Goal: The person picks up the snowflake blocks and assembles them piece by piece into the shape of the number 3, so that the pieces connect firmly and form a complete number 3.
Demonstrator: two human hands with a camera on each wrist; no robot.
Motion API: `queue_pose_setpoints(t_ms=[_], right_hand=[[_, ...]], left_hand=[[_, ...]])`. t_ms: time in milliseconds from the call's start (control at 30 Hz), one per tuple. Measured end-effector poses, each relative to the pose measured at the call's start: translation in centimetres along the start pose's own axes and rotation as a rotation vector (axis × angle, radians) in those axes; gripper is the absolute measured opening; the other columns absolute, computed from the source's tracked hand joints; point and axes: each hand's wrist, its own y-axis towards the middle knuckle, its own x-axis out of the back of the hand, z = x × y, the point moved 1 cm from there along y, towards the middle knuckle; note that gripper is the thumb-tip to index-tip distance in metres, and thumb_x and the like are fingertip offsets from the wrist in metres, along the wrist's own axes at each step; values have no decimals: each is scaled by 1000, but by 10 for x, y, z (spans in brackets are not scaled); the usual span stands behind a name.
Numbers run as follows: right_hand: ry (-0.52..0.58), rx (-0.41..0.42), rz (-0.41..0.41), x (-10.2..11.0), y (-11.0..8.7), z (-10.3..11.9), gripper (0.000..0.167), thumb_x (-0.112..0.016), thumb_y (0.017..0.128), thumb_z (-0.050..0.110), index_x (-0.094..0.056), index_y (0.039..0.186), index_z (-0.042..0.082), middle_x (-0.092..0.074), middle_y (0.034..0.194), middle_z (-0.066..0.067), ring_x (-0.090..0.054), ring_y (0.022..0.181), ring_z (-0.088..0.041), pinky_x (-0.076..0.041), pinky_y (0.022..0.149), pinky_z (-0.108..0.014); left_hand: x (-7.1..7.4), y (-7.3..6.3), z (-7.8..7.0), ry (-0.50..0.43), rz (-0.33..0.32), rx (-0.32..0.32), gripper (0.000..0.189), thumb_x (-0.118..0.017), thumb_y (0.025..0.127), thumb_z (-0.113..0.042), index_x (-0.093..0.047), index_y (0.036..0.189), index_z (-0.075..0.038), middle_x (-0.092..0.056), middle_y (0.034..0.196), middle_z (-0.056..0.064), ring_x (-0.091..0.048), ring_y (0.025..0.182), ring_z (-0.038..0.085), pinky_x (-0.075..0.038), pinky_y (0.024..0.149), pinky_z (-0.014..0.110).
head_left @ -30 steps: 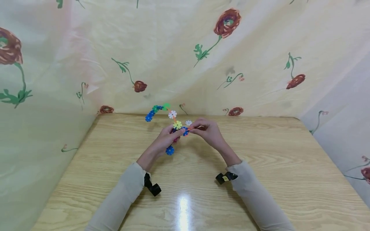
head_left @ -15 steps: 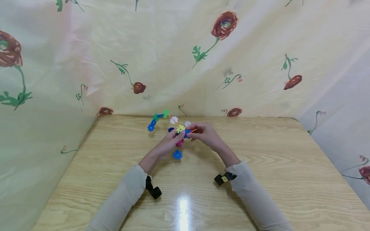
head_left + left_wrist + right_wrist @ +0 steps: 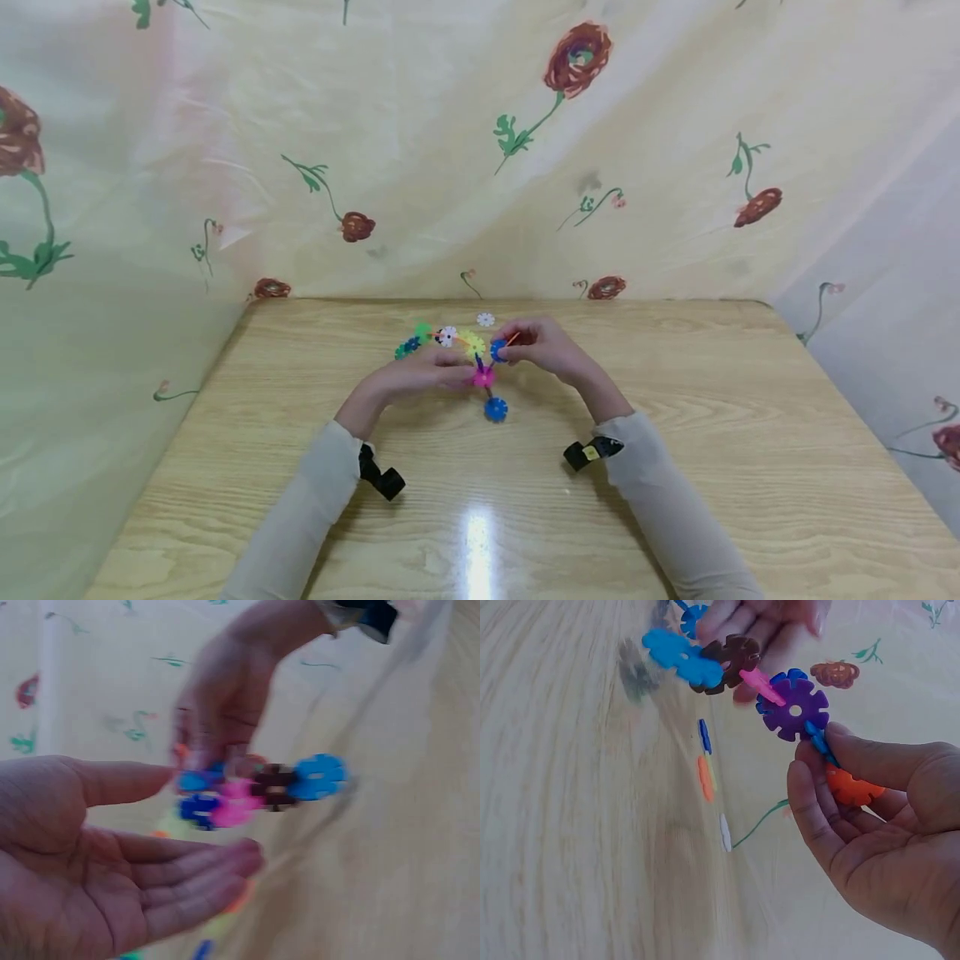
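A chain of slotted, flower-shaped plastic discs hangs between the hands. My right hand (image 3: pixel 553 348) pinches a blue disc (image 3: pixel 821 742) of it between thumb and fingertips. An orange disc (image 3: pixel 853 787) joined there lies against those fingers, and a purple disc (image 3: pixel 796 712) is on the other side. Pink (image 3: pixel 483 377), brown (image 3: pixel 731 664) and light blue (image 3: pixel 496 409) discs follow toward the near end. My left hand (image 3: pixel 112 870) is spread beside the pink disc, thumb apart and fingers straight. Beyond it the chain runs through yellow (image 3: pixel 472 344), white (image 3: pixel 447 336) and green (image 3: pixel 423 332) discs.
A separate white disc (image 3: pixel 486 319) lies on the wooden table (image 3: pixel 675 467) behind the hands. Flower-patterned cloth (image 3: pixel 420 150) rises along the table's back edge and both sides.
My left hand has let go of the chain and opened. The arched far part has swung down and toward the right; the near blue disc has moved right. My right hand keeps its pinch.
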Motion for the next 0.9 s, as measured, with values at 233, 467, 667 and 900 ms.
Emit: queue_pose_setpoints(t_ms=[233, 467, 667, 900], right_hand=[[-55, 4, 52, 3, -1, 2, 17, -67, 98, 6, -71, 113, 0, -70, 105, -13, -63, 89, -24, -58, 90, -56], [-61, 92, 177, -2, 1, 1, 14, -66, 98, 4, -70, 111, 1, -68, 106, -10, -63, 90, -23, -61, 86, -39], [28, 93, 228, -8, 3, 2, 26, -62, 101, 6, -62, 125, -3, -66, 111, -18, -67, 95, -22, -59, 93, -45], [175, -34, 155, -18, 4, 2, 58, -69, 98, 17, -44, 149, 3, -68, 122, -20, -71, 104, -28, -56, 98, -51]], left_hand=[[12, -16, -21, 205, -381, -91, 25, -67, 100, -27, -74, 111, -5, -72, 105, 13, -63, 102, 38, -53, 88, 48], [6, -3, -11, 352, -344, -111, 29, -73, 96, -26, -73, 120, -8, -71, 121, 8, -60, 117, 26, -50, 102, 47], [7, -2, -10, 353, -318, -24, 17, -75, 94, -23, -75, 103, -9, -70, 99, 5, -58, 90, 19, -50, 78, 28], [8, -1, -10, 81, -391, 35, 17, -66, 100, -17, -67, 107, -1, -69, 100, 14, -67, 98, 38, -55, 79, 37]])
